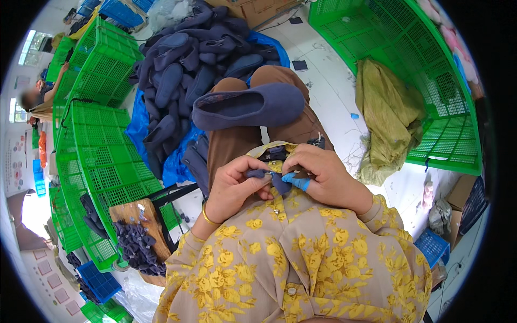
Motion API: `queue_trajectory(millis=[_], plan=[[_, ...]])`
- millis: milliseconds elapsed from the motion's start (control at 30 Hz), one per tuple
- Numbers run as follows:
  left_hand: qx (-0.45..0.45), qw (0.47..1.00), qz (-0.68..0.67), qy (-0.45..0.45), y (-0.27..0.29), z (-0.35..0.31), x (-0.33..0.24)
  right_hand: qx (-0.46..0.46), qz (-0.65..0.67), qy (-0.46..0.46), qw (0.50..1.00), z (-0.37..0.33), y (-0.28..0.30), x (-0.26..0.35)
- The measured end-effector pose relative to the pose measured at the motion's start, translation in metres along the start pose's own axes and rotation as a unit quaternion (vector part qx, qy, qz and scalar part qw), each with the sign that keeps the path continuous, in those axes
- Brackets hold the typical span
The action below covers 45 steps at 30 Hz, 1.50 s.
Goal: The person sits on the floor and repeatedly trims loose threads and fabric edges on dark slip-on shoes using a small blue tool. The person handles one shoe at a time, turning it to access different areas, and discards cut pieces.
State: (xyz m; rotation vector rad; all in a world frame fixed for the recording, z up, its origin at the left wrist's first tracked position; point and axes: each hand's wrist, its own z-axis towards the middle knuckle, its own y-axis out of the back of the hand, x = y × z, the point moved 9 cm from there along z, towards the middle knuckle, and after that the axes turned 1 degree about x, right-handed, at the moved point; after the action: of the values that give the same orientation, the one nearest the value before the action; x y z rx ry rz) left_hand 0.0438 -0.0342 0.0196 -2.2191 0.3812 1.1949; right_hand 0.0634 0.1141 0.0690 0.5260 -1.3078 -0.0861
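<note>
Fingers: the left hand (230,185) pinches a small navy cloth piece (280,184) between thumb and fingertips; the right hand (331,177) bends in at its other side, though whether those fingers grip I can't tell.
Cloth piece: held up close against the beige shirt with yellow flowers (231,269).
Lap: brown trousers (226,148), a navy slip-on shoe (285,105) lying across the knees, toe to the right.
Floor: white tiles (326,70), an olive woven sack (385,107) slumped at right.
Room: tall green plastic crates (107,156) on both sides; another person (46,102) far off at left.
Hand pose: knuckles facing, fingertips nearly meeting.
On the skin: a gold bangle (210,216), a blue wrap (296,181).
Textures: matte, round-toed shoes heaped (183,75) on crinkled blue sheeting (175,167); grainy wooden board (126,210) bearing crumpled dark scraps (137,245).
</note>
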Motion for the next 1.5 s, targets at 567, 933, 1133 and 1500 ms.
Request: queue_trajectory(millis=[567,933,1133,1500], plan=[[-0.058,0.903,0.363,-0.223,-0.016,-0.007,-0.04,-0.027,-0.024,-0.027,0.999,0.01,-0.002,0.01],[-0.044,0.996,0.041,-0.061,0.0,-0.001,-0.001,-0.041,0.145,-0.091,0.984,0.008,-0.006,-0.011],[-0.028,0.995,0.091,-0.006,-0.002,0.004,0.008,-0.072,0.033,-0.052,0.995,0.006,-0.003,-0.007],[-0.039,0.995,0.084,-0.028,-0.006,0.001,-0.001,-0.08,0.004,0.033,0.996,0.006,-0.006,-0.001]])
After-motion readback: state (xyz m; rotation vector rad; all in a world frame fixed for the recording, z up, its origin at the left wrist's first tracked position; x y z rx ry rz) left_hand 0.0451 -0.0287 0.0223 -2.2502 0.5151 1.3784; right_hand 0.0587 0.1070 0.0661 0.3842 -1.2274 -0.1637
